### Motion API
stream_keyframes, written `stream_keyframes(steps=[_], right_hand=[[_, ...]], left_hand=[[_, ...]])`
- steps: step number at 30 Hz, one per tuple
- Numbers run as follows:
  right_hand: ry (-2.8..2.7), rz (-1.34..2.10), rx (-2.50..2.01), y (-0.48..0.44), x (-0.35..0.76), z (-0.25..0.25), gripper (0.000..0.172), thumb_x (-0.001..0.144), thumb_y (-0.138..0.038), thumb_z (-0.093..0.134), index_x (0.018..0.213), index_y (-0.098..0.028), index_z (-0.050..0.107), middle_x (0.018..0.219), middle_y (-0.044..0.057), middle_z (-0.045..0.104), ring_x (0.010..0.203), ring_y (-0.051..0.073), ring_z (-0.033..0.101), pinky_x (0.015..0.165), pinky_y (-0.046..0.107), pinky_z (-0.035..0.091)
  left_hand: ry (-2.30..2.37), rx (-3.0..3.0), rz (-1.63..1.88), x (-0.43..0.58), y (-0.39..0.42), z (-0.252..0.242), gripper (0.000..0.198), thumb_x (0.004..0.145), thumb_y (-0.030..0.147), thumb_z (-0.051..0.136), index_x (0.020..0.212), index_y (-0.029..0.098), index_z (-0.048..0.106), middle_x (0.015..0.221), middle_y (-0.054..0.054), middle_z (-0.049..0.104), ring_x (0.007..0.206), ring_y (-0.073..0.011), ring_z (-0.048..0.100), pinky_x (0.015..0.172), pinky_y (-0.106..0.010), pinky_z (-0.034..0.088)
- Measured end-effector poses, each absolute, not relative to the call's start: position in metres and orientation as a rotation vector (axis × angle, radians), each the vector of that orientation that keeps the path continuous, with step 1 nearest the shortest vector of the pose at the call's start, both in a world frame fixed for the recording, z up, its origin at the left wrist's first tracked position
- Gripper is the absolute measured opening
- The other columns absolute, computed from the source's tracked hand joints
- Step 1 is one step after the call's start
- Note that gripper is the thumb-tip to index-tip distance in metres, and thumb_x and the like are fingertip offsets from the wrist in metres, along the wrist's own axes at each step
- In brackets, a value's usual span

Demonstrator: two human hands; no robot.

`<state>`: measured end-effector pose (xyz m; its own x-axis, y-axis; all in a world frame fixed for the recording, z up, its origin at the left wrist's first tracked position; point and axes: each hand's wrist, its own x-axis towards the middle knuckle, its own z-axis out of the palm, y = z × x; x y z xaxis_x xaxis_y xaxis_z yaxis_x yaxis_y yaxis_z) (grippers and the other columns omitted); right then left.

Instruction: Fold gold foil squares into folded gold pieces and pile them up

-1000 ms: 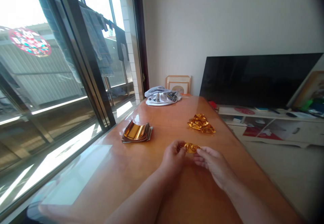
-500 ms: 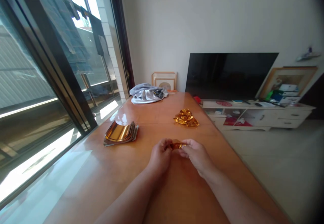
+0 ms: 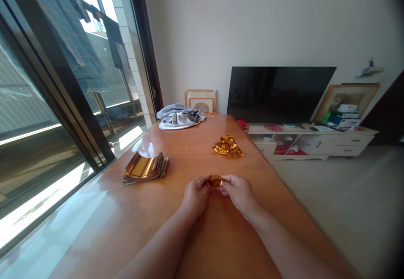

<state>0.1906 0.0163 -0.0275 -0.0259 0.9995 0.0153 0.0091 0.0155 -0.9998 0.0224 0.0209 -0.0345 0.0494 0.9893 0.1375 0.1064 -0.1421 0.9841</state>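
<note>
Crinkled gold foil (image 3: 216, 182), metallic and shiny, catches the light. A stack of smooth gold foil sheets (image 3: 143, 166) gleams like a mirror on a glossy varnished wood table (image 3: 142, 228), near soft, matt pale cloth (image 3: 179, 119).

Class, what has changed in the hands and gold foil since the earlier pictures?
The left hand and right hand have drawn closer, and the gold foil piece between them looks more compact; neither let go. The foil stack and crumpled foil pile stayed put.
</note>
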Motion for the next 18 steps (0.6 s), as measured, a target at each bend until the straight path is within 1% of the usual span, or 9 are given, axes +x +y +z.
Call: stream_keyframes(steps=[6, 10, 14, 18], right_hand=[[-1.245, 1.193, -1.187, 0.0149, 0.191, -0.0253, 0.026, 0.078, -0.037, 0.068, 0.095, -0.018, 0.075, 0.083, 0.007, 0.076, 0.076, 0.023, 0.071, 0.068, 0.033, 0.055], [-1.248, 1.197, -1.192, 0.0151, 0.1913, -0.0256, 0.027, 0.077, -0.039, 0.07, 0.093, -0.018, 0.075, 0.08, 0.006, 0.075, 0.075, 0.022, 0.071, 0.067, 0.032, 0.055], [-1.264, 1.207, -1.194, 0.0145, 0.1913, -0.0245, 0.027, 0.078, -0.041, 0.07, 0.089, -0.018, 0.075, 0.08, 0.005, 0.075, 0.076, 0.022, 0.07, 0.068, 0.032, 0.054], [-1.274, 1.219, -1.189, 0.0138, 0.1914, -0.0233, 0.028, 0.078, -0.04, 0.069, 0.093, -0.018, 0.076, 0.082, 0.005, 0.075, 0.078, 0.023, 0.07, 0.068, 0.032, 0.053]], left_hand=[[1.176, 1.361, 1.232, 0.022, 0.0223, -0.0366, 0.04, 0.075, 0.008, 0.061, 0.109, 0.022, 0.077, 0.115, -0.007, 0.075, 0.111, -0.0265, 0.067, 0.098, -0.038, 0.052], [1.173, 1.375, 1.21, 0.0216, 0.0233, -0.0384, 0.041, 0.076, 0.009, 0.06, 0.111, 0.022, 0.077, 0.118, -0.007, 0.074, 0.111, -0.0271, 0.067, 0.1, -0.039, 0.051], [1.174, 1.387, 1.207, 0.0218, 0.0234, -0.0382, 0.044, 0.074, 0.006, 0.058, 0.109, 0.023, 0.077, 0.115, -0.006, 0.075, 0.107, -0.0257, 0.068, 0.099, -0.038, 0.051], [1.188, 1.401, 1.211, 0.0219, 0.0228, -0.0363, 0.045, 0.071, 0.003, 0.059, 0.107, 0.023, 0.078, 0.112, -0.005, 0.076, 0.105, -0.025, 0.069, 0.099, -0.037, 0.05]])
